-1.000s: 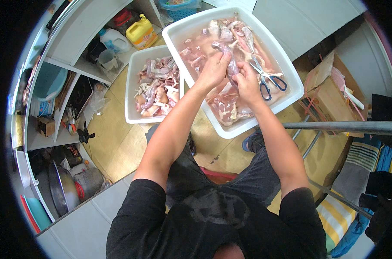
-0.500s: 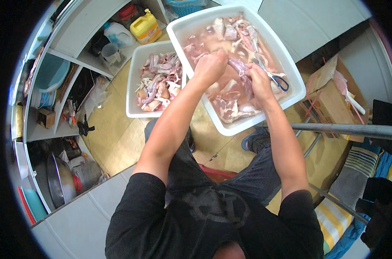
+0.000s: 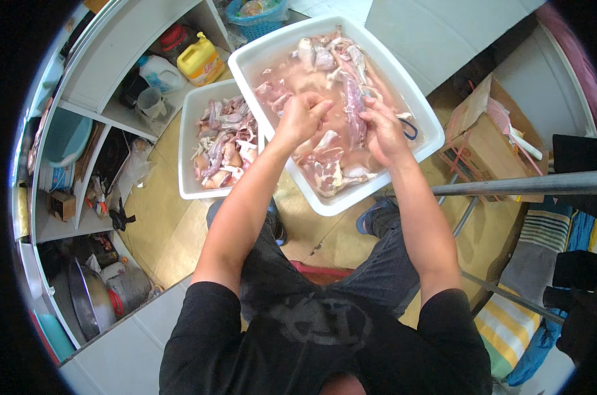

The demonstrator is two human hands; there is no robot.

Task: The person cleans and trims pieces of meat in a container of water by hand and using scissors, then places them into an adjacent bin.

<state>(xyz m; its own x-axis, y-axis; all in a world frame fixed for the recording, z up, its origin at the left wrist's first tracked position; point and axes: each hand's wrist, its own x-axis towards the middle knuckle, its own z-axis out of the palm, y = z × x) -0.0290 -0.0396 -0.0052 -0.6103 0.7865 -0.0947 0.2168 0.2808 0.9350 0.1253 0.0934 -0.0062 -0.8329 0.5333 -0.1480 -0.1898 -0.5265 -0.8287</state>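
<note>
My right hand (image 3: 384, 135) grips a long pinkish-purple poultry neck (image 3: 354, 118), holding it upright over the large white tub (image 3: 437, 131). To its left my left hand (image 3: 304, 120) is apart from the neck, fingers curled together; whatever they hold, if anything, is hidden. Cloudy pink water fills the tub, with poultry pieces (image 3: 328, 168) lying in it. Beside my right hand, the dark blue handle of the scissors (image 3: 410, 130) shows at the tub's right side; their blades are mostly hidden.
A smaller white tub (image 3: 209, 195) of cut poultry pieces stands on the floor at left, partly beneath the large tub's edge. Shelves (image 3: 81, 112) with containers line the left. A cardboard box (image 3: 473, 125), a metal bar (image 3: 529, 184) and a blue basket (image 3: 259, 27) stand around.
My left hand has come away from the neck and moved left and slightly down. The neck now hangs lengthwise in my right hand. The whole view has shifted a little.
</note>
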